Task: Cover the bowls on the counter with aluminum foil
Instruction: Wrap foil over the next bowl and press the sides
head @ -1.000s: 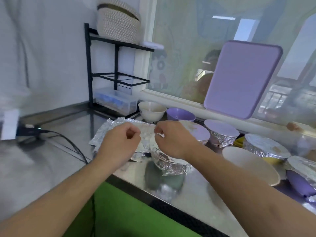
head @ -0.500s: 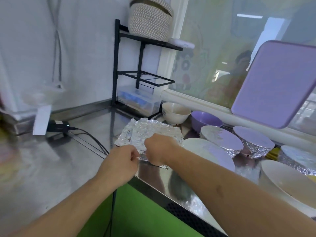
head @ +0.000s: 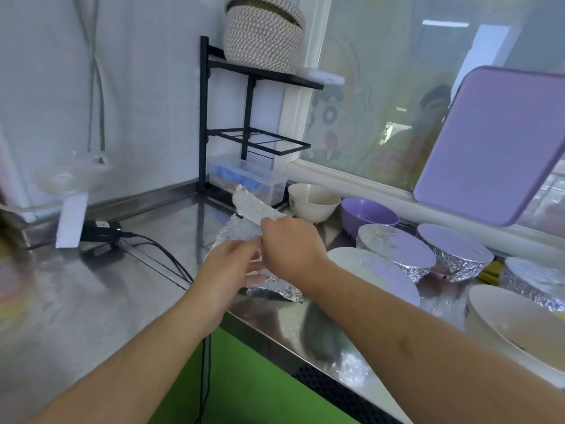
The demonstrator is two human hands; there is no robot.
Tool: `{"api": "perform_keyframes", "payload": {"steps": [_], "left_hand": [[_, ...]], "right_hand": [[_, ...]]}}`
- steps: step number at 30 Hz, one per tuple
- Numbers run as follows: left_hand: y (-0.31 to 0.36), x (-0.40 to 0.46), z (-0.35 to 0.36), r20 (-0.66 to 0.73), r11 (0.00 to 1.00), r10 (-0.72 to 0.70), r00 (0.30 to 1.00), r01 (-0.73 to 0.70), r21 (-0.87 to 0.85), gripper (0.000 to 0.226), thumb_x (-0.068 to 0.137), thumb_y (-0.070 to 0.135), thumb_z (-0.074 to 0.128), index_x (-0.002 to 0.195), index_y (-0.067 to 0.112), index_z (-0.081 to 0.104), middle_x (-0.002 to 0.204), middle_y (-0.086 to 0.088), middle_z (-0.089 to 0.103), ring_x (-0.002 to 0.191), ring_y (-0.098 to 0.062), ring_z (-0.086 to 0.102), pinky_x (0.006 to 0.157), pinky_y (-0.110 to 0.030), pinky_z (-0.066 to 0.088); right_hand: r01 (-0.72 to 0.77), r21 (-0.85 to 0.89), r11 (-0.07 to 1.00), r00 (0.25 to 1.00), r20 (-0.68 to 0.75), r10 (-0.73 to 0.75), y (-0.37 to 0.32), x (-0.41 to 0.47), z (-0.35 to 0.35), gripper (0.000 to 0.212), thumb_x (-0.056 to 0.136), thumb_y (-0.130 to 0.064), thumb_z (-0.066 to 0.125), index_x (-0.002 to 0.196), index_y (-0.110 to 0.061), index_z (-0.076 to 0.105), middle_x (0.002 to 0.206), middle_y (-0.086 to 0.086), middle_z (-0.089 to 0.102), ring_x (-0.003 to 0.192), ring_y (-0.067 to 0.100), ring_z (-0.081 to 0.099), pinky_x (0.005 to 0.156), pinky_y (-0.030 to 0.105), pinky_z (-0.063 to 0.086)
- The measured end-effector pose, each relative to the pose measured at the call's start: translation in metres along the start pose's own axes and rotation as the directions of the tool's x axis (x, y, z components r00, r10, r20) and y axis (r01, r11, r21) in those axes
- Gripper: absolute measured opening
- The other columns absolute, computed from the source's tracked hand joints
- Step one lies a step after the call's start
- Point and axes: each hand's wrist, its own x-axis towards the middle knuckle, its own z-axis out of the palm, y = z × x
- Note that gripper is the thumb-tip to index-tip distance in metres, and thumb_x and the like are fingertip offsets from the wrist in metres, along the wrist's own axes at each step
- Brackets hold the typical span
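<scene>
A crumpled stack of aluminum foil sheets point(head: 235, 237) lies on the steel counter point(head: 153, 240) near its front edge. My right hand point(head: 290, 246) pinches the top foil sheet point(head: 253, 208) and holds it lifted, its far end curling up. My left hand point(head: 227, 266) is blurred just left of it, fingers at the sheet's near edge; its hold is unclear. To the right stand several foil-covered bowls point(head: 394, 249), point(head: 452, 255), point(head: 376, 273). Uncovered are a cream bowl point(head: 313, 201), a purple bowl point(head: 367, 211) and a large white bowl point(head: 516, 325).
A black rack point(head: 250, 117) with a woven basket point(head: 264, 32) and a clear plastic box point(head: 247, 182) stands in the corner. A lilac board point(head: 495, 142) leans against the window. A black plug and cable point(head: 146, 243) run across the counter at left.
Both hands went from a foil-wrapped bowl to the foil stack. The right hand has now peeled the top sheet upward. The view turned left.
</scene>
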Motion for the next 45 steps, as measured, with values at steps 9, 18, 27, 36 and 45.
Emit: {"api": "perform_keyframes", "payload": {"steps": [9,18,27,36,45], "left_hand": [[0.028,0.000,0.019,-0.254,0.920,-0.029,0.967,-0.073,-0.386,0.025,0.108,0.013,0.047,0.117,0.000,0.067,0.107,-0.020,0.077,0.086,-0.026,0.077,0.075,-0.034,0.061],[0.070,-0.045,0.097,-0.091,0.824,0.067,0.994,-0.106,-0.557,0.008,0.108,0.006,0.051,0.111,0.000,0.055,0.093,-0.009,0.055,0.088,-0.028,0.075,0.080,-0.044,0.065],[0.052,-0.107,0.238,0.283,0.790,0.120,0.952,0.081,-0.608,0.010,0.107,0.003,0.046,0.107,0.002,0.056,0.107,-0.015,0.063,0.088,-0.032,0.078,0.076,-0.040,0.065],[-0.014,-0.137,0.329,0.249,0.928,-0.051,0.967,0.138,-0.347,0.015,0.103,0.012,0.056,0.099,0.002,0.066,0.065,-0.009,0.070,0.061,-0.027,0.068,0.052,-0.038,0.056],[-0.049,-0.090,0.317,0.093,0.994,-0.091,0.991,0.097,-0.057,0.021,0.095,0.030,0.068,0.105,0.012,0.070,0.104,-0.013,0.061,0.076,-0.028,0.061,0.059,-0.040,0.053]], "right_hand": [[0.200,0.466,0.862,0.979,-0.125,-0.160,0.008,-0.035,-0.011,0.023,0.086,-0.018,0.050,0.104,-0.019,0.065,0.106,0.000,0.070,0.100,0.027,0.065,0.083,0.044,0.057],[-0.258,0.780,0.571,0.816,-0.140,0.561,0.128,-0.107,-0.067,0.044,0.100,-0.017,0.055,0.144,-0.016,0.056,0.121,-0.006,0.058,0.103,0.015,0.058,0.087,0.024,0.046],[-0.240,0.935,-0.261,0.506,0.350,0.789,0.260,-0.252,-0.079,0.015,0.097,-0.021,0.066,0.089,-0.008,0.063,0.072,0.011,0.060,0.044,0.021,0.058,0.049,0.027,0.052],[-0.408,0.907,-0.105,0.428,0.292,0.855,0.315,-0.341,-0.028,0.026,0.059,-0.015,0.073,0.079,-0.002,0.063,0.064,0.016,0.056,0.064,0.026,0.052,0.063,0.043,0.041],[-0.386,0.907,-0.167,0.504,0.359,0.785,0.345,-0.341,0.015,0.021,0.098,-0.018,0.067,0.078,-0.011,0.062,0.071,0.014,0.054,0.064,0.025,0.047,0.051,0.032,0.031]]}}
